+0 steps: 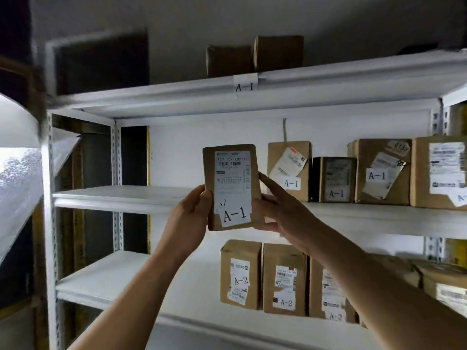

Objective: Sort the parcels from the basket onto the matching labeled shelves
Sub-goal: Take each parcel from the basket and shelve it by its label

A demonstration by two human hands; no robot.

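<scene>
Holding a parcel (231, 186) marked A-1 upright before the shelving, left hand (188, 218) and right hand (280, 210) both gripping its sides w/ closed fingers. Four A-1 boxes (289, 170) already stand on the middle shelf (126, 195); A-2 boxes (240, 274) sit below. This one not yet shelved; basket out of view, so remainder unknown.

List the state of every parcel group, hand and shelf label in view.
held parcel: upright, marked A-1, off the shelf
left hand: gripping its left edge
right hand: gripping its right edge
A-1 parcels: standing on middle shelf
A-2 parcels: standing on lower shelf
shelf label: reads A-1
</scene>
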